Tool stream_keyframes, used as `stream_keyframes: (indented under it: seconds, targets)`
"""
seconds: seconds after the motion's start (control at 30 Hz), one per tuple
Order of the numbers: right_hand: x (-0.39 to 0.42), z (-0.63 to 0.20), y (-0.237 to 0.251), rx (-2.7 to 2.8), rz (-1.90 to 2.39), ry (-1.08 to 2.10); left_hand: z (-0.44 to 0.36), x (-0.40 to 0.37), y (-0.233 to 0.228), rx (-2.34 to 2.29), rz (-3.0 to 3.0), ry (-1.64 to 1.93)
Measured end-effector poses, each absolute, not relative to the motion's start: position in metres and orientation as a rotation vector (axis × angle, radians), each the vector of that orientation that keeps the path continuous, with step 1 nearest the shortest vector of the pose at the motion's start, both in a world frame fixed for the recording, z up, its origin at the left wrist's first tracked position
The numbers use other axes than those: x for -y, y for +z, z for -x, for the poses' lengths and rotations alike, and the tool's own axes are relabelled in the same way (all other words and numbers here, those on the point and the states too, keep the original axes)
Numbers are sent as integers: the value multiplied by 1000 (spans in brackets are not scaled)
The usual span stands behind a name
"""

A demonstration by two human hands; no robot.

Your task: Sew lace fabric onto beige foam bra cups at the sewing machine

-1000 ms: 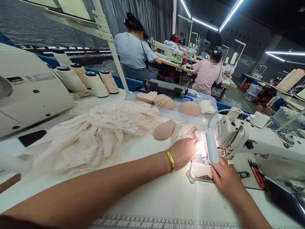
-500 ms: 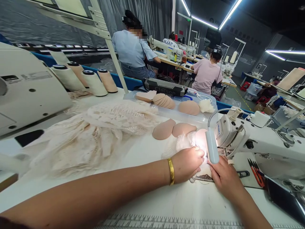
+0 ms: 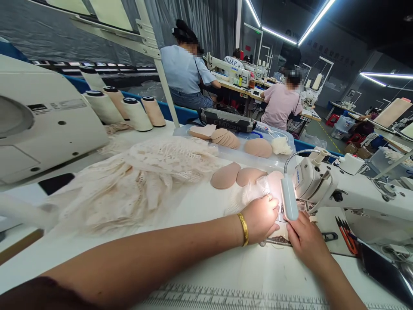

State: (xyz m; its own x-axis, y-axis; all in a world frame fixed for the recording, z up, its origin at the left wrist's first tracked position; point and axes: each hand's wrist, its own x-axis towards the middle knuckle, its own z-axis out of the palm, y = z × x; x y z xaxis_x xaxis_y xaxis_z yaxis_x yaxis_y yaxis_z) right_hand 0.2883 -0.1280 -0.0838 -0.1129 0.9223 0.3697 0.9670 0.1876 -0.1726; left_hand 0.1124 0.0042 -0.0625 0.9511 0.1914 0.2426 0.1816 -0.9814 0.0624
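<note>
My left hand (image 3: 261, 217), with a gold bangle at the wrist, presses flat on a small lace piece (image 3: 250, 193) beside the needle of the white sewing machine (image 3: 348, 193). My right hand (image 3: 305, 241) lies on the near side of the same piece, fingers pressing it down just under the machine's lamp (image 3: 288, 198). Two tan bra pads (image 3: 226, 175) lie right behind my left hand. The needle itself is hidden by the lamp and glare.
A heap of cream lace (image 3: 138, 181) covers the table's left middle. Thread cones (image 3: 138, 114) stand at the back left, a clear tray of pads (image 3: 238, 140) behind. Red-handled snips (image 3: 346, 234) lie right. Two seated people (image 3: 280, 103) work at far tables.
My left hand pulled back toward me from beyond the lamp and settled next to my right hand. The lace piece moved off the second pad, which now shows.
</note>
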Motion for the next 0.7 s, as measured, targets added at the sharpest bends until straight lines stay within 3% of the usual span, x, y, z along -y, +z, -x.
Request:
stream_keyframes:
  seconds: [0.3, 0.53, 0.7]
  targets:
    - [130, -276, -79, 2087, 1669, -281, -114, 1, -57, -395, -3223, 171]
    - [103, -223, -82, 2296, 1348, -433, -2, 36, -28, -361, -3072, 116]
    - [138, -158, -95, 2185, 1206, 182, 113, 55, -9, -472, -2521, 97]
